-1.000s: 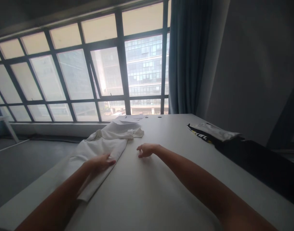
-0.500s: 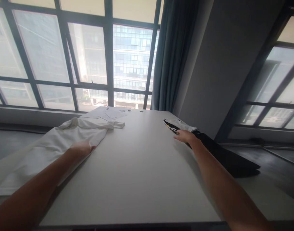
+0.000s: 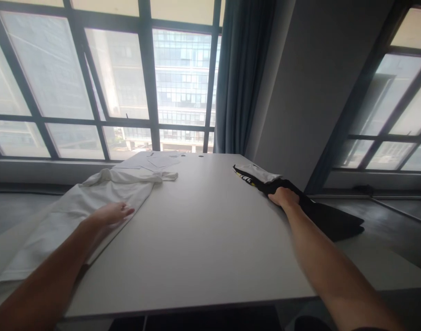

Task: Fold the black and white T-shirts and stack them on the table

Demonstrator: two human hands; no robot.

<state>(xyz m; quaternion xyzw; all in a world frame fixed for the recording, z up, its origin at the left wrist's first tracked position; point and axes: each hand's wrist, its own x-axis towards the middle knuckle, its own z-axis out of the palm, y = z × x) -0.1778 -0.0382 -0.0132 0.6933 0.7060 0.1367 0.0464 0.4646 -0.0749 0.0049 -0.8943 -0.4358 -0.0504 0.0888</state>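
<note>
On the left of the table lies a white garment (image 3: 76,197), wrinkled, with a narrow folded end (image 3: 167,176) pointing toward the middle. My left hand (image 3: 110,214) is over its near right edge, fingers loosely stretched and apart, gripping nothing. At the right, a black garment (image 3: 327,218) lies along the table's side and reaches past its edge. My right hand (image 3: 283,196) is closed on the near edge of this black cloth, its fingertips partly hidden. Just beyond it are a white folded cloth (image 3: 260,172) and a strip with black, white and yellow pattern (image 3: 245,177).
The white table (image 3: 196,239) stretches away toward the windows. Several paper sheets (image 3: 162,161) lie at its far left, near two dark round holes. A blue-grey curtain (image 3: 243,82) and a grey pillar (image 3: 310,78) stand behind.
My right hand has moved from the patterned strip back toward me and to the right, onto the black garment. My left hand stays by the white garment, fingers looser. The view has shifted slightly.
</note>
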